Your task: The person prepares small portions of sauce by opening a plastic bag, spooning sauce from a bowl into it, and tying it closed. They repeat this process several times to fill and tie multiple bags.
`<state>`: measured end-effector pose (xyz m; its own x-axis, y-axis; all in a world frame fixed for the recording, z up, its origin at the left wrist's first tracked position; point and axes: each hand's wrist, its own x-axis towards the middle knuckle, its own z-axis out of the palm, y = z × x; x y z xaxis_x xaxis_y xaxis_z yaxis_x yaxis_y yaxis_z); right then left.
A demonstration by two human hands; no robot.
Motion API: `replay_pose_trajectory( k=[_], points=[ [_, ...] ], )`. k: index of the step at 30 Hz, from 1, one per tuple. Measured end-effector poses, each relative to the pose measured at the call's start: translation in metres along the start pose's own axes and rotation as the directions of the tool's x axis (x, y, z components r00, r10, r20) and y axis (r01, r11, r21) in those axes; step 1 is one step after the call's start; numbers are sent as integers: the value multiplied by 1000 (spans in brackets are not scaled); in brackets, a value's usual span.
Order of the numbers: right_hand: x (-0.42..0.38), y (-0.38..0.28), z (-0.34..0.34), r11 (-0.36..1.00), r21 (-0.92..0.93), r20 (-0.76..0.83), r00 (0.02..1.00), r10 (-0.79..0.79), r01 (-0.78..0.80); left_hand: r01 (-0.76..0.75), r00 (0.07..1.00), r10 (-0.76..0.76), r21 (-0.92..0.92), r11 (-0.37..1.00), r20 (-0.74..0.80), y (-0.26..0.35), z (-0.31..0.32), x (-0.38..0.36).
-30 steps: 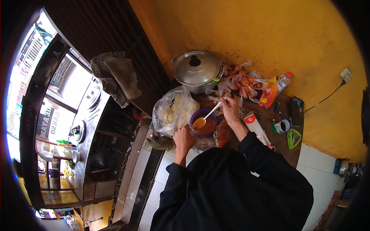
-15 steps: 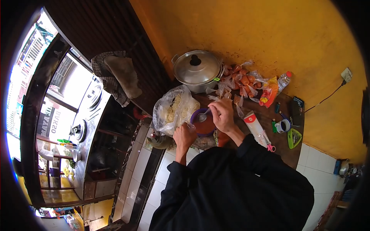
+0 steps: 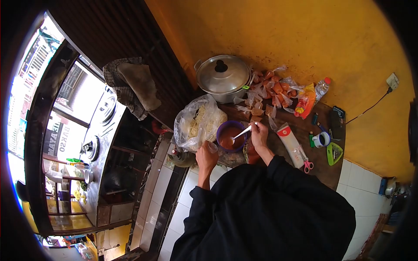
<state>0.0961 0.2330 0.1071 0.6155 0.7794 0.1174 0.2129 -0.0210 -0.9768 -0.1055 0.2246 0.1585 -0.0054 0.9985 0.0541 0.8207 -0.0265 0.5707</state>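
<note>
A purple bowl (image 3: 219,127) of orange-red sauce stands at the near edge of the table. My right hand (image 3: 260,138) grips the pale handle of a spoon (image 3: 242,133), whose head rests in the sauce. Left of the bowl, my left hand (image 3: 206,157) is closed on a small clear plastic bag (image 3: 212,147), its mouth showing above my fingers. Just beyond that hand sits a large clear bag of noodles (image 3: 204,122). A reddish packet (image 3: 250,153), partly hidden by my right arm, lies beside the bowl.
Behind stands a lidded metal pot (image 3: 223,77). Tied bags of orange sauce (image 3: 276,89) are heaped by the wall. Rightward are a long white packet (image 3: 289,143), pink-handled scissors (image 3: 308,165), a cup (image 3: 321,139) and a green tray (image 3: 334,154). A gas cylinder (image 3: 180,158) stands at lower left.
My right hand has lowered and turned, and the spoon's head now sits in the sauce, its handle slanting up to the right. My left hand has shifted slightly; the small bag's mouth shows more clearly.
</note>
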Motion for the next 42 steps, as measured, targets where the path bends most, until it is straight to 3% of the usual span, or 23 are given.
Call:
replay_pose_trajectory(
  k=[1,3,11,15,17,19,21,23,24,25,27,28,33,37,39,40,42],
  points=[
    [4,4,1,1000,1,-5,1000,4,-4,-22,1000,22,-15,1000,-3,-2,2,0],
    [10,6,3,978,191,17,997,76,-78,-48,999,48,-28,998,-3,-4,5,0],
    [30,-40,-4,942,311,141,986,86,-127,-69,997,67,60,996,42,4,4,-1],
    [36,-54,-5,956,277,186,981,47,-98,-102,993,96,103,989,66,15,0,2],
    [33,-61,-1,972,214,212,967,-139,93,-122,988,112,91,988,108,18,1,5],
    [19,-88,-1,980,147,291,940,-176,138,-86,990,73,101,991,124,32,1,8],
    [1,-94,9,942,132,285,898,-335,309,-49,990,34,112,992,135,38,1,9],
    [-10,-125,1,729,-6,341,687,-642,684,-83,992,75,75,994,97,38,4,9],
    [-14,-131,0,720,17,314,680,-662,693,-81,992,73,75,994,99,38,4,9],
    [-13,-138,-4,722,18,317,681,-661,692,-52,995,45,85,995,88,36,4,10],
    [-4,-149,-11,720,-31,139,717,-683,693,-16,997,9,93,995,77,33,2,8],
    [0,-147,-13,772,-15,144,766,-627,635,0,998,-4,60,998,65,32,0,7],
    [7,-71,-10,726,-101,274,721,-637,680,0,998,0,1,1000,62,24,-1,7],
    [-12,-39,-14,853,-121,340,829,-445,508,11,999,-12,22,1000,50,22,-1,4],
    [-18,-28,-10,934,-49,217,916,-336,354,10,998,-13,40,999,66,20,0,3],
    [-18,-24,-9,935,-48,216,917,-334,352,13,998,-15,31,999,57,15,3,2],
    [-13,-14,-8,998,-2,30,997,-70,70,17,999,-18,23,1000,48,12,6,1]
  ],
)
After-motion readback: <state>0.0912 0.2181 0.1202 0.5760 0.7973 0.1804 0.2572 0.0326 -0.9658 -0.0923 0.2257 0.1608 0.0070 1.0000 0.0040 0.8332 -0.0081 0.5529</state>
